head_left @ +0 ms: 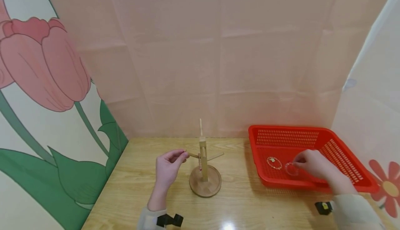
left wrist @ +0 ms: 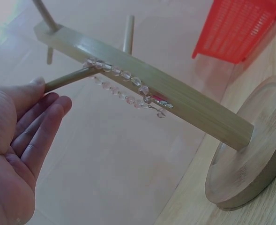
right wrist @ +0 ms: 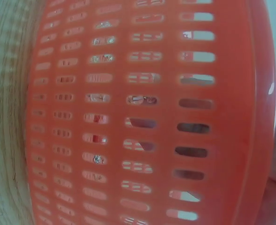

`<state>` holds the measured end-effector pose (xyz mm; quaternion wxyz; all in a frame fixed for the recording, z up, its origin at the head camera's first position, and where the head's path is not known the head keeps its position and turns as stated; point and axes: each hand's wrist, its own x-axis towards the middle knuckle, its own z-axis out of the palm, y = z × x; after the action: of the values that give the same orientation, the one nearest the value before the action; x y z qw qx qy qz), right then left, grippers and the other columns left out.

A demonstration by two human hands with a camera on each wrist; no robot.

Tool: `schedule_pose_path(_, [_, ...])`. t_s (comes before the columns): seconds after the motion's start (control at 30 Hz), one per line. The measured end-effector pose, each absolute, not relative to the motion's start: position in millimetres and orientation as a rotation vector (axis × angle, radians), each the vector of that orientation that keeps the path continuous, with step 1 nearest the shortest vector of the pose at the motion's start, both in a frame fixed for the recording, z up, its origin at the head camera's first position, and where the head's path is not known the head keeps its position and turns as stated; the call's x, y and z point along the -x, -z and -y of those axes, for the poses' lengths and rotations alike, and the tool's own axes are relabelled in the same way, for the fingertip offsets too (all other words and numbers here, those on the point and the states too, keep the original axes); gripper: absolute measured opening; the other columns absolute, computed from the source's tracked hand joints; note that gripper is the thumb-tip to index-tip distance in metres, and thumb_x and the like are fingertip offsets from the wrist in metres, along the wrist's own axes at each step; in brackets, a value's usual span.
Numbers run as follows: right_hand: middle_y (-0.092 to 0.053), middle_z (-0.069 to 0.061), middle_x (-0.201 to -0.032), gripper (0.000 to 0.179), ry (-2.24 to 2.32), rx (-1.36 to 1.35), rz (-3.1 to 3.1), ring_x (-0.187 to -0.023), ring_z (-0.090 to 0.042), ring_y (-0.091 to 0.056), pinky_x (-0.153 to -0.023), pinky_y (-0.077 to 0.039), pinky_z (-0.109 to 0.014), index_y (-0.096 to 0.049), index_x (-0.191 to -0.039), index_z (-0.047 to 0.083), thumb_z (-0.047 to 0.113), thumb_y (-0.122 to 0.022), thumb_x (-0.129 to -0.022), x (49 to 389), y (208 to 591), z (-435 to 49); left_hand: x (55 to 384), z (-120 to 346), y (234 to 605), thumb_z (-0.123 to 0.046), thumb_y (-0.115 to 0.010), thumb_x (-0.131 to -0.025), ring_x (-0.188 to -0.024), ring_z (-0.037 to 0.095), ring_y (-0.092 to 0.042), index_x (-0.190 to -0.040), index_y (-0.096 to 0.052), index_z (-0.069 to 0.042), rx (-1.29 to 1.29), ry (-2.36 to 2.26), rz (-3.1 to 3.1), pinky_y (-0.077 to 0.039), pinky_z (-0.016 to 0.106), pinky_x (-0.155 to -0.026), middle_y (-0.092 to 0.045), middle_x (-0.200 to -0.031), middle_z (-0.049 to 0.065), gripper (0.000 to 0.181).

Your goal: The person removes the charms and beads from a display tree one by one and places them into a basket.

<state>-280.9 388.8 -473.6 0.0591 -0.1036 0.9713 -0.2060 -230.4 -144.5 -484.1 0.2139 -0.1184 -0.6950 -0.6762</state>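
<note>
A wooden jewelry stand (head_left: 203, 164) with a round base and side pegs stands on the table. My left hand (head_left: 168, 165) pinches the tip of its left peg (left wrist: 72, 78) between thumb and fingers. On that peg, against the post, hangs a pale pink beaded bracelet (left wrist: 127, 75) with a small red and silvery charm. Inside the red basket (head_left: 290, 128), my right hand (head_left: 314, 164) pinches the edge of another pinkish bracelet (head_left: 286, 170). A bracelet with a light charm (head_left: 273, 159) lies to its left. In the right wrist view the basket's slotted wall mostly hides that hand.
The basket stands to the right of the stand, its rim raised around the right hand. More thin pegs, such as the right one (head_left: 215, 156), stick out from the post. Behind the wooden table (head_left: 140, 178) hangs a pinkish cloth (head_left: 175, 66); flower-patterned sheets flank both sides.
</note>
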Motion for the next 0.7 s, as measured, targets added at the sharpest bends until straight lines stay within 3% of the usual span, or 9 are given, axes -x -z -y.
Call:
schedule_pose_path(0.47, [-0.075, -0.006, -0.089, 0.013, 0.613, 0.257, -2.906, -0.077, -0.022, -0.066, -0.071, -0.064, -0.049, -0.081, -0.101, 0.002, 0.013, -0.084, -0.093, 283.4, 481.7, -402.5, 229.8, 143.2, 482.3, -0.003, -0.083, -0.094, -0.078, 0.018, -0.079, -0.102, -0.082, 0.003, 0.317, 1.870, 1.929, -0.067, 0.031, -0.072, -0.081, -0.091, 0.015, 0.010])
schedule_pose_path(0.7, [-0.077, -0.010, -0.093, 0.022, 0.627, 0.170, -2.904, -0.081, -0.024, -0.068, -0.075, -0.064, -0.055, -0.080, -0.108, -0.001, 0.011, -0.085, -0.091, 283.2, 479.0, -405.2, 230.6, 143.5, 483.4, -0.004, -0.083, -0.094, -0.079, 0.017, -0.078, -0.103, -0.080, 0.007, 0.317, 1.872, 1.929, -0.067, 0.030, -0.073, -0.081, -0.091, 0.015, 0.015])
